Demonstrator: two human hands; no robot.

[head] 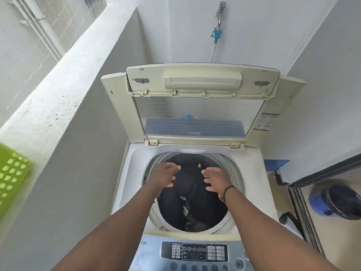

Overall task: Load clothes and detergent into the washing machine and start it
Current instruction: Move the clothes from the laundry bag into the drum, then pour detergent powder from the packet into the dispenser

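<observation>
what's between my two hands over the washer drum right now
In the head view, only dark clothes down in the drum show between the open left hand and open right hand; neither holds anything.

A single wide-angle view from the person's head looks forward and steeply down, close over the washing machine (192, 192). The drum opening fills the lower centre of the frame, the control panel (195, 253) runs along the bottom edge, and the raised lid (197, 106) stands at centre. Both forearms enter from the bottom corners. Walls bend outward at the left and right edges, and a tap (219, 14) sits at upper centre.
</observation>
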